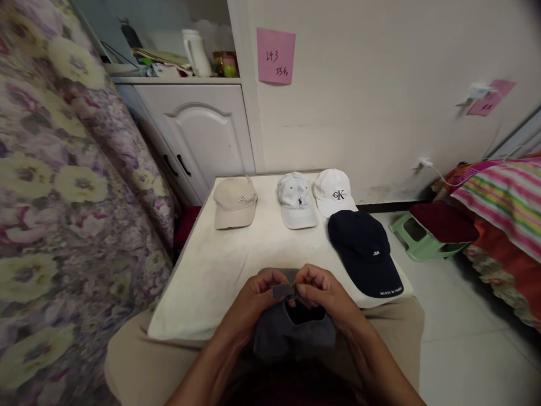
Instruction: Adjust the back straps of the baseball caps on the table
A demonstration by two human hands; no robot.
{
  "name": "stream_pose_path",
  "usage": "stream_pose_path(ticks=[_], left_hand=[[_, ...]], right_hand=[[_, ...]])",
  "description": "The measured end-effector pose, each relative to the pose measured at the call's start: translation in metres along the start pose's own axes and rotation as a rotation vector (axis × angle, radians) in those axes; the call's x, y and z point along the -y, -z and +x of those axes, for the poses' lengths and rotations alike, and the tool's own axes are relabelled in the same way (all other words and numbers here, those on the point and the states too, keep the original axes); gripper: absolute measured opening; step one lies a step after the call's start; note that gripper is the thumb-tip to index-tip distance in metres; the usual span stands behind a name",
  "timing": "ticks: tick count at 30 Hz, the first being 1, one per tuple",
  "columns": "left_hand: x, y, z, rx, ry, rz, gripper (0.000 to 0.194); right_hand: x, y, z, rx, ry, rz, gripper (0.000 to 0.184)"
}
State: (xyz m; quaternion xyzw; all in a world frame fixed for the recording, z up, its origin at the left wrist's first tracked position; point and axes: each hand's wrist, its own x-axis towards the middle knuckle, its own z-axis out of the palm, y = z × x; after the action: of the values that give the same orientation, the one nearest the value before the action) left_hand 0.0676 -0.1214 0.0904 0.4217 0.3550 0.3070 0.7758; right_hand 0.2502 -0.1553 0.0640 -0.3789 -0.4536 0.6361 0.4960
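Note:
A dark grey baseball cap (291, 338) is held over my lap at the near edge of the table, its back opening towards me. My left hand (260, 296) is closed on the left part of the cap's back strap. With fingertips pinched, my right hand (323, 290) grips the strap near its buckle, which is too small to make out clearly. On the table beyond lie a beige cap (235, 203), a pale blue cap (296, 200), a white cap (335, 193) and a navy cap (364, 251), the last one closest to my right hand.
The cream-covered table (203, 282) stands against the wall. A floral curtain (71, 197) hangs at the left, before a white cabinet (198, 124) with a white jug (196, 53) on its shelf. A green stool (435, 231) and a striped bed cover (507, 203) are at the right.

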Motion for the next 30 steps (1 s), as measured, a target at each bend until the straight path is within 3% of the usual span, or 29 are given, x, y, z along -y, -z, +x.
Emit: stream_pose_path(ticks=[8,14,21,27,30], left_hand=[[-0.004,0.002,-0.004,0.007,0.004,-0.115,0.025],[-0.008,-0.001,-0.005,-0.013,-0.039,-0.109,0.023],[-0.010,0.001,-0.001,-0.127,-0.096,-0.130,0.026],[-0.019,0.000,-0.003,-0.156,-0.140,-0.141,0.027],[-0.024,0.004,-0.003,-0.149,-0.149,-0.089,0.027]], right_hand=[[-0.006,0.013,0.005,-0.225,0.053,-0.097,0.022],[-0.017,0.027,0.008,-0.333,0.053,0.144,0.028],[-0.026,0.042,-0.011,-0.064,-0.065,0.274,0.050],[-0.043,0.059,-0.019,0.112,-0.113,0.199,0.039],[-0.038,0.058,-0.019,0.168,-0.085,0.300,0.037]])
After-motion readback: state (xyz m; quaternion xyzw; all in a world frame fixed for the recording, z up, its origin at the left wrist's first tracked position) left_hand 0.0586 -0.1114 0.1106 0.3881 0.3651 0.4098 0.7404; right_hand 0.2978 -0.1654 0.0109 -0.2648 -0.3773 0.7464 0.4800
